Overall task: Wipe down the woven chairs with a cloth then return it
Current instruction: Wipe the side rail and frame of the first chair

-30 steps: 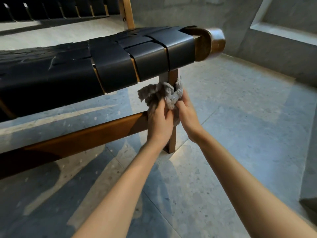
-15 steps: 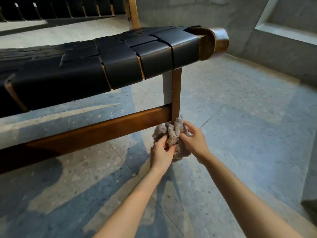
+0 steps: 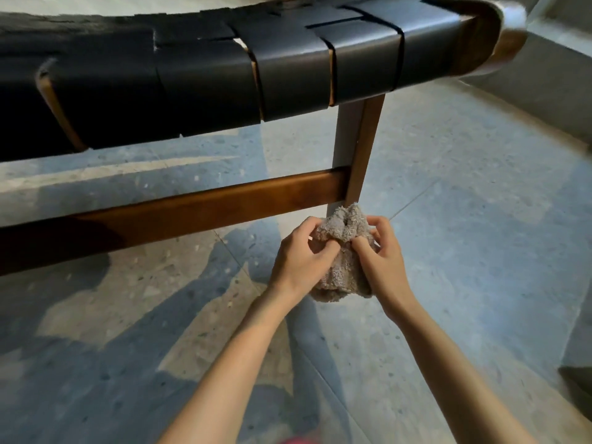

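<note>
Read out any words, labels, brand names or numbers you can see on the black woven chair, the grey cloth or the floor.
There is no text to read. Nothing is written on the black woven strap seat, its brown wooden frame, the fluffy grey cloth gripped by the left hand and right hand, or the speckled stone floor.

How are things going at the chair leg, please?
Left hand and right hand both grip bunched grey terry cloth. Cloth low at brown wooden chair leg. Nothing blocking.
</note>
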The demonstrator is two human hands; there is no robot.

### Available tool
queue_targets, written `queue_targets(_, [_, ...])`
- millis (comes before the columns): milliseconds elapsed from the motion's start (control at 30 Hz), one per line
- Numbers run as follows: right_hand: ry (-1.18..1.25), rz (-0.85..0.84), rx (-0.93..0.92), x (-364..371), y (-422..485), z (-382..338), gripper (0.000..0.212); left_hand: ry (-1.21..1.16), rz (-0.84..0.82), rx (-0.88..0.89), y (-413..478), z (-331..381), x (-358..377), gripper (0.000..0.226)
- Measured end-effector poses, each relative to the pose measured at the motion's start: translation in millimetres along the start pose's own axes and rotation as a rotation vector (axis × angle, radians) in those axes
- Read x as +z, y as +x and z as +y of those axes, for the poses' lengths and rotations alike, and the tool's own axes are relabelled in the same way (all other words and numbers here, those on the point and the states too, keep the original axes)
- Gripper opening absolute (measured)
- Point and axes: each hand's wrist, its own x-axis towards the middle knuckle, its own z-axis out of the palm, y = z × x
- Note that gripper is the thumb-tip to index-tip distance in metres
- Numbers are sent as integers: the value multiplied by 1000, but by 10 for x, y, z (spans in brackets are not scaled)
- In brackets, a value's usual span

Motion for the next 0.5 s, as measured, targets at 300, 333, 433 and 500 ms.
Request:
queue_targets(300, [-284,-179,178,221,-189,-418,17,199,-264,-216,-202,75,-548,38])
queue_targets(333, [-343,-211,236,218,-244,-509,22,252,-335,-238,-263,149,-601,41])
queue_targets(433, [-436,-288,389,184,-490,-885,32,387,-543,-309,-483,449,-783,44])
queue_targets(500, [-429,-300,434,118,-659,-1246,31,375,-622,-355,-607,728,-956,45])
